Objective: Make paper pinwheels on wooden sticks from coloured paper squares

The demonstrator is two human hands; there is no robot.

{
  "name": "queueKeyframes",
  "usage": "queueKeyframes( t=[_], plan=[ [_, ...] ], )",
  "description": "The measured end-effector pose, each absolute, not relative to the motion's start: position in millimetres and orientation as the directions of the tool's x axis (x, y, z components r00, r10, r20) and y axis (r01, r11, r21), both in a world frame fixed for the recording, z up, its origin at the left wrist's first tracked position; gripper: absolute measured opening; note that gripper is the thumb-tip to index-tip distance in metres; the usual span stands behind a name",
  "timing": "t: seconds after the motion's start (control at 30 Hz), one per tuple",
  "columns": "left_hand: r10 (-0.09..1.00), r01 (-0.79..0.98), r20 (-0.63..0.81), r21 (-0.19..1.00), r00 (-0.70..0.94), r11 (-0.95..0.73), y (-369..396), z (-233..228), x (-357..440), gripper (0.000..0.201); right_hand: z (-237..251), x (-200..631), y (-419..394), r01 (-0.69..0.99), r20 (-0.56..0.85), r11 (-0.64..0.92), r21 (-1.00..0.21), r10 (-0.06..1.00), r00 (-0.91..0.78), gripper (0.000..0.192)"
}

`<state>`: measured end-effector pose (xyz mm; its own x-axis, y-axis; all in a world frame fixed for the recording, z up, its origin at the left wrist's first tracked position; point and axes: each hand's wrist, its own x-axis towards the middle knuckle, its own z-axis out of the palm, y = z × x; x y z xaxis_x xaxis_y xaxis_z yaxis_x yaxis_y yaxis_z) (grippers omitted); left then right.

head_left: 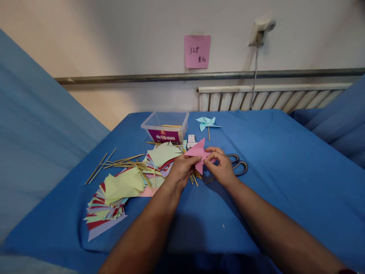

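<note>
A pink paper pinwheel with folded blades is held up over the middle of the table. My left hand grips it from the left, thumb near its centre. From the right, my right hand pinches the same paper with thumb and fingers close to the centre. Whether a pin sits at the centre, I cannot make out. Dark-handled scissors lie just beyond my right hand, their blades partly hidden under it. Several thin wooden sticks show below the pinwheel, beside my left hand.
Stacks of coloured cut paper and loose sticks spread over the left of the blue-covered table. A clear plastic box holding sticks stands at the back, near small white boxes and a finished light-blue pinwheel.
</note>
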<state>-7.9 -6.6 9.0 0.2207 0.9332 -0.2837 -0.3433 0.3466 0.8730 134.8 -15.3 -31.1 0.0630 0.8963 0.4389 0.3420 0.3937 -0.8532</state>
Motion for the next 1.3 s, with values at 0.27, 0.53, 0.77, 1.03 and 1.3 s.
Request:
queueKeyframes(
  t=[0.27, 0.53, 0.77, 1.03, 1.3],
  plan=[
    [0.934, -0.335, -0.283, 0.877, 0.217, 0.343, -6.7, 9.6, -8.1, 0.015, -32.2, 134.1, -15.4, 0.329, 0.435, 0.391, -0.860, 0.898, 0.069, 0.009],
    [0.926, -0.344, -0.299, 0.865, 0.229, 0.365, -6.9, 8.4, -7.8, 0.015, -33.6, 133.8, -15.1, 0.317, 0.440, 0.397, -0.861, 0.895, 0.076, 0.010],
    [0.924, -0.318, -0.292, 0.877, 0.246, 0.361, -5.3, 4.9, -9.8, 0.017, -33.9, 133.0, -15.4, 0.319, 0.438, 0.393, -0.862, 0.895, 0.082, 0.009],
    [0.936, -0.311, -0.260, 0.892, 0.239, 0.327, -2.9, 0.3, -10.0, 0.017, -33.9, 131.7, -15.0, 0.322, 0.447, 0.402, -0.857, 0.891, 0.080, 0.010],
    [0.937, -0.353, -0.276, 0.873, 0.213, 0.337, -3.5, 1.3, -8.7, 0.020, -35.9, 131.4, -13.9, 0.316, 0.455, 0.408, -0.857, 0.886, 0.089, 0.010]
  ],
)
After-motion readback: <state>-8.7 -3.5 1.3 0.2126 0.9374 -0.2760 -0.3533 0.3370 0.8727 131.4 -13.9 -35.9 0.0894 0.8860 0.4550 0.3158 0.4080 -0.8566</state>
